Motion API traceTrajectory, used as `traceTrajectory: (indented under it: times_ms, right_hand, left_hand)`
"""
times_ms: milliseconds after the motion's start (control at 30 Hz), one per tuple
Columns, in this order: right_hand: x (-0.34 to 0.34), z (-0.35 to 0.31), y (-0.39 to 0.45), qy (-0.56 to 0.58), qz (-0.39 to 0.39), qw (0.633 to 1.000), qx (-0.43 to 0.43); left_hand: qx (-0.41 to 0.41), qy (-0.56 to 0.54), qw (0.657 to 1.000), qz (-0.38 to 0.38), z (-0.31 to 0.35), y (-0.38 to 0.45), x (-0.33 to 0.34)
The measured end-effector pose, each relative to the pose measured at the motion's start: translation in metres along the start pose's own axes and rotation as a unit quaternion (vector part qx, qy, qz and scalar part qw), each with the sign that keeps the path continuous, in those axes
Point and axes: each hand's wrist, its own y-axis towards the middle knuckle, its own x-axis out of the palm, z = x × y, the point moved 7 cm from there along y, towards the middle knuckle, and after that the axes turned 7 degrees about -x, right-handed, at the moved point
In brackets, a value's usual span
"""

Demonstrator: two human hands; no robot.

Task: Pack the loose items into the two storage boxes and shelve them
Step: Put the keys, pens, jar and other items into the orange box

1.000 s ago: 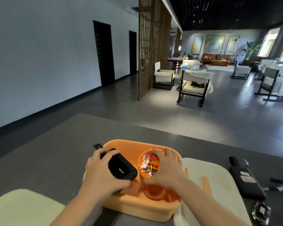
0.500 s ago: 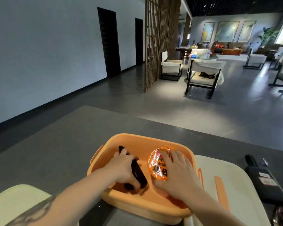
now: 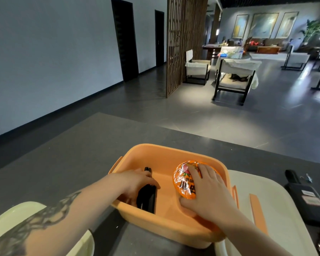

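An orange storage box [image 3: 155, 150] stands open on the dark grey table. Inside it at the left, my left hand [image 3: 137, 183] grips a black device [image 3: 146, 198] that stands on edge against the box's left wall. Inside at the right, my right hand [image 3: 211, 193] lies over an orange wrapped snack packet [image 3: 183, 180] and presses it down toward the box floor. A cream lid with orange clasps [image 3: 266, 204] lies right of the box. A pale green box or lid [image 3: 13, 211] shows at the bottom left under my forearm.
A black flat case with labels [image 3: 307, 198] and small loose items lie on the table at the far right. Beyond the table's far edge is open grey floor, a wooden lattice screen [image 3: 181, 41] and chairs [image 3: 233, 80].
Both hands have gone down into the orange box. The black device went from above the rim to standing inside at the left. The snack packet sank lower at the right.
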Motion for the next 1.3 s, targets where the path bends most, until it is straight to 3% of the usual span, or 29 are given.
traceTrajectory:
  times_ms: [167, 300, 733, 833, 900, 967, 1067, 1200, 1300]
  right_hand:
    - [0.000, -0.001, 0.000, -0.004, 0.000, 1.000, -0.001]
    - [0.000, -0.003, 0.001, -0.014, 0.000, 1.000, -0.002]
    - [0.002, -0.002, 0.003, -0.030, 0.014, 0.999, -0.012]
    - [-0.002, -0.006, 0.004, -0.036, 0.014, 0.999, -0.019]
    - [-0.010, -0.008, 0.001, -0.005, 0.023, 1.000, -0.020]
    - [-0.023, -0.007, -0.008, 0.050, 0.060, 0.997, -0.023]
    - [-0.047, 0.004, -0.039, 0.085, 0.130, 0.987, -0.033]
    - [-0.077, 0.060, -0.109, 0.120, 0.230, 0.965, 0.035]
    - [-0.085, 0.110, -0.161, 0.100, 0.244, 0.958, 0.108]
  left_hand:
    - [-0.061, -0.156, 0.986, 0.017, 0.000, 0.000, 0.008]
    - [-0.089, -0.101, 0.990, 0.041, 0.003, 0.007, 0.009]
    - [-0.114, -0.190, 0.975, 0.006, -0.007, 0.019, 0.017]
    - [-0.108, -0.208, 0.971, 0.050, -0.010, 0.011, 0.009]
    - [-0.109, -0.261, 0.946, 0.161, -0.012, 0.001, -0.014]
    - [-0.124, -0.348, 0.884, 0.286, -0.011, -0.017, -0.042]
    - [-0.098, -0.437, 0.802, 0.395, 0.019, -0.045, -0.075]
    - [0.009, -0.454, 0.768, 0.452, 0.116, -0.076, -0.098]
    - [0.079, -0.446, 0.765, 0.458, 0.203, -0.082, -0.106]
